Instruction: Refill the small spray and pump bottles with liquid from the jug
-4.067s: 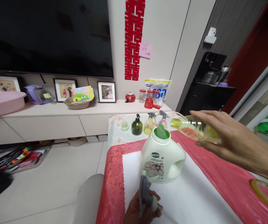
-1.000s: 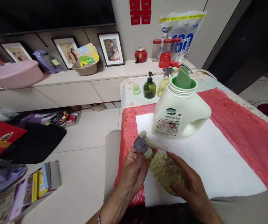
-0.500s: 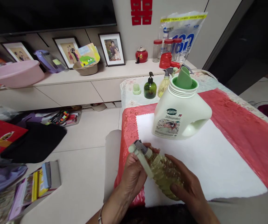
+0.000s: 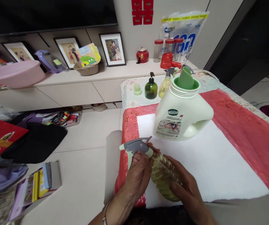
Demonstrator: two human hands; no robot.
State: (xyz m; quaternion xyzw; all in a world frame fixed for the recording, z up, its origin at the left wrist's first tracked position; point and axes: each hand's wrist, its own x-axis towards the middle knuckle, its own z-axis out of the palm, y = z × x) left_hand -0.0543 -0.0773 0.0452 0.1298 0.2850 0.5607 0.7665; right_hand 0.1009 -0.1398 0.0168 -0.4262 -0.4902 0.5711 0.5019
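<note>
A clear spray bottle (image 4: 163,176) of yellowish liquid lies tilted over the white cloth (image 4: 218,165), its grey trigger head (image 4: 135,145) pointing left. My left hand (image 4: 137,170) has its fingers closed around the neck, just under the head. Wrapped along the bottle's body is my right hand (image 4: 187,184). Behind them stands a large pale green jug (image 4: 183,109) labelled SilkGarden, its mouth uncapped and a green spout inside it.
A green pump bottle (image 4: 151,89), a pale green cap (image 4: 137,89) and another spray bottle (image 4: 165,86) stand at the table's far side. Red plastic (image 4: 242,131) covers part of the table. Left of it, a box of books (image 4: 39,184) sits on the floor.
The trigger head has turned about the neck: its nozzle, earlier facing me, now points left. My left fingers have shifted at the neck. My right hand keeps its hold on the body.
</note>
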